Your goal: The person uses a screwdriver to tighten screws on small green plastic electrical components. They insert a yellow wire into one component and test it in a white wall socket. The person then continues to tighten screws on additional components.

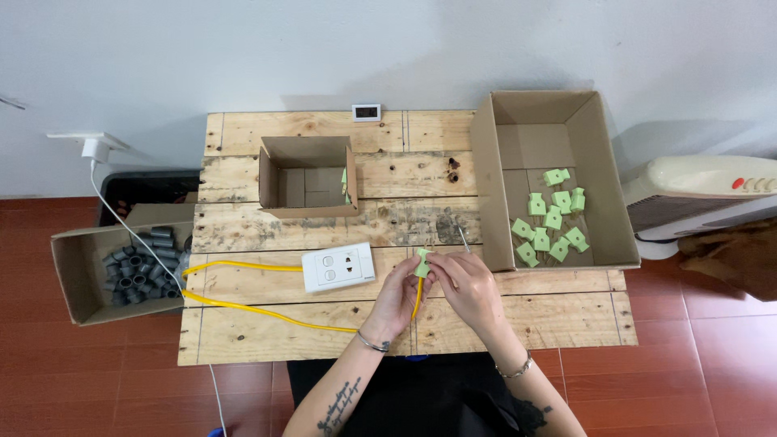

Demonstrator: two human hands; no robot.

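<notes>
Over the wooden table (pixel 267 332), both hands meet on a small green plug (pixel 422 263) at the end of a yellow cable (pixel 259 309). My left hand (pixel 396 298) grips the plug from the left and below. My right hand (pixel 465 285) pinches it from the right. The cable runs left across the planks and loops back to a white socket-and-switch plate (pixel 338 266) lying just left of my hands. A thin metal tool (pixel 463 236), perhaps a screwdriver, lies on the table just beyond my right hand.
A large open cardboard box (pixel 603 162) at the right holds several green plugs (pixel 552 218). A small open box (pixel 307 174) stands at the table's middle back. A box of grey pipe fittings (pixel 136 265) sits on the floor at left. A fan heater (pixel 696 194) stands at right.
</notes>
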